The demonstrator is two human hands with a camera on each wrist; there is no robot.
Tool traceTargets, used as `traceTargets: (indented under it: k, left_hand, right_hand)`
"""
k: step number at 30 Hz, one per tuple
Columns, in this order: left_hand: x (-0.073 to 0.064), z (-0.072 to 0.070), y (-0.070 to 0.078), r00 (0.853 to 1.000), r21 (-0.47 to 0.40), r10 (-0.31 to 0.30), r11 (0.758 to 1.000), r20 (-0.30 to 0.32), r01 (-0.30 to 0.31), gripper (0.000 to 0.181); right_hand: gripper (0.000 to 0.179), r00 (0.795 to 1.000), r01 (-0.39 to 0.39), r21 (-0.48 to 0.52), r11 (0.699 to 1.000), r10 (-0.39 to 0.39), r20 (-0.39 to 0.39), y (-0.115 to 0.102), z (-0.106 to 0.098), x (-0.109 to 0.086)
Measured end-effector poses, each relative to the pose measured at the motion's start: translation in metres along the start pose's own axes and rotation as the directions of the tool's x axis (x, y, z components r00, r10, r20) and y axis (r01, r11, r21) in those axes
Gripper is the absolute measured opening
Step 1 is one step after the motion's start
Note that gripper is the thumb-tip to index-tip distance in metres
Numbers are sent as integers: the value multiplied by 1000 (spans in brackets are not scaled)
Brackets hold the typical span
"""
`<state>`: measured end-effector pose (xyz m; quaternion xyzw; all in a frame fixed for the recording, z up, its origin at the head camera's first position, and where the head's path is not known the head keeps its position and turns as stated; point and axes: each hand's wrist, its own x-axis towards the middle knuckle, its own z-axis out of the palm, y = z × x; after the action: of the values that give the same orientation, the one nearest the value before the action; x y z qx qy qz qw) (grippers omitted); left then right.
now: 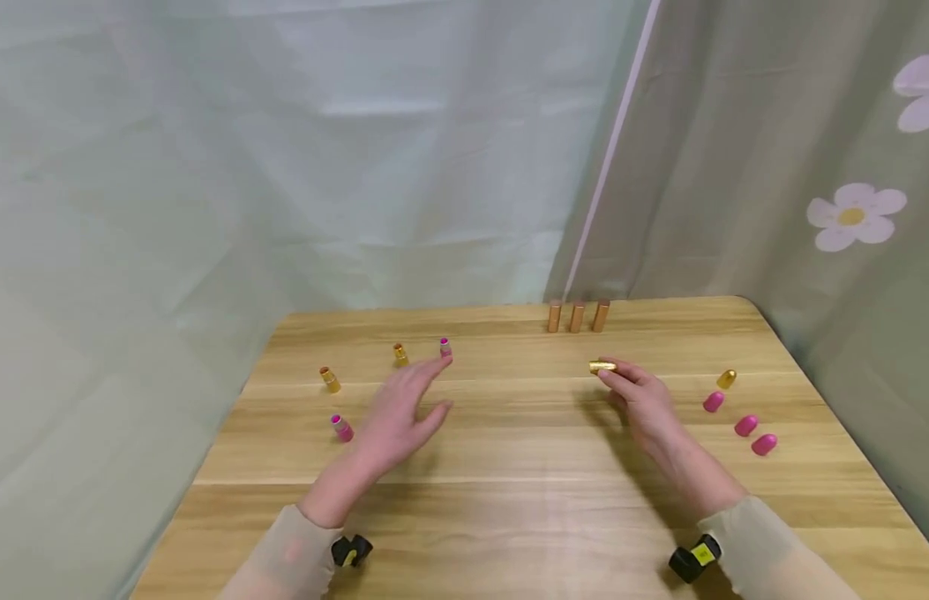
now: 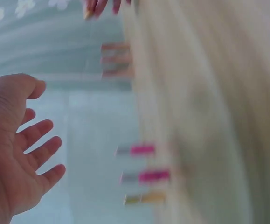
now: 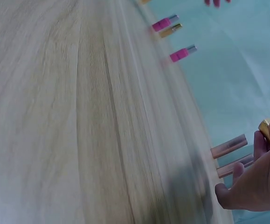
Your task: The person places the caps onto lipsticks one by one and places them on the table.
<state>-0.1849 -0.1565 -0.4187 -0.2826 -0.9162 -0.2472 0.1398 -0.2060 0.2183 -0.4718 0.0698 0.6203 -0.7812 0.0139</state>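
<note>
My right hand (image 1: 647, 408) pinches a gold lipstick cap (image 1: 602, 367) between thumb and fingers, above the table and tilted sideways. In the right wrist view only the end of that gold cap shows. Empty, my left hand (image 1: 404, 417) hovers over the left side with fingers loosely extended and thumb apart. About it stand uncapped lipstick tubes: a pink one (image 1: 445, 344) just beyond its fingertips, a second pink one (image 1: 342, 428) beside the wrist, and two gold ones (image 1: 400, 355) (image 1: 330, 380) farther left.
Three rose-gold tubes (image 1: 577, 317) stand in a row at the table's back edge. To the right are a gold cap (image 1: 726, 379) and three pink caps (image 1: 746, 426), rounded ends up. A pale curtain (image 1: 404, 150) hangs behind the wooden table (image 1: 524, 517).
</note>
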Motion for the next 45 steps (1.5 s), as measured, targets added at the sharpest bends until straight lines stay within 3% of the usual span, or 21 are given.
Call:
traceTargets:
  k: [3, 5, 8, 10, 14, 17, 19, 22, 24, 30, 42, 45]
  left_hand:
    - [-1, -26, -19, 994, -7, -70, 998, -85, 70, 57]
    - [-4, -42, -35, 980, -34, -139, 990, -143, 136, 54]
    - [-10, -61, -63, 942, -114, -272, 961, -196, 254, 52]
    - [-15, -69, -82, 907, -183, -369, 924, -201, 336, 55]
    - [-27, -73, -114, 838, -294, -530, 828, -129, 478, 65]
    - [-37, -65, -138, 798, -299, -601, 771, -50, 562, 71]
    - [-43, -58, -153, 774, -273, -633, 744, 3, 610, 73]
    - [-49, -46, -169, 752, -239, -656, 722, 65, 650, 72]
    - [-51, -40, -175, 746, -230, -661, 715, 84, 660, 70]
    - [-55, -28, -185, 752, -199, -657, 731, 48, 652, 62]
    - [-55, -25, -183, 763, -99, -646, 761, -29, 641, 51]
    - [-55, -25, -183, 758, -111, -651, 756, -30, 645, 46]
  right_hand:
    - [11, 1000, 4, -6, 1000, -4, -17, -2, -6, -1]
    - [9, 1000, 5, -18, 1000, -5, -18, -4, -9, -2]
    - [9, 1000, 4, -40, 999, -5, -17, -5, -11, -4]
    - [9, 1000, 1, -46, 999, -2, -18, -5, -12, -4]
    - [7, 1000, -2, -27, 1000, 1, -27, -4, -14, -5]
    - [7, 1000, -6, -25, 1000, 5, -31, -3, -14, -5]
    - [7, 999, -11, -25, 1000, 11, -30, -4, -14, -6]
    - [9, 999, -24, -25, 999, 23, -26, -3, -14, -7]
    - [10, 999, -32, -22, 999, 32, -24, -3, -14, -7]
    - [17, 999, -46, -17, 999, 46, -4, -1, -12, -10]
    - [15, 999, -33, 24, 999, 32, 21, 2, -9, -9]
    - [16, 999, -28, 23, 999, 28, 18, 4, -9, -9]
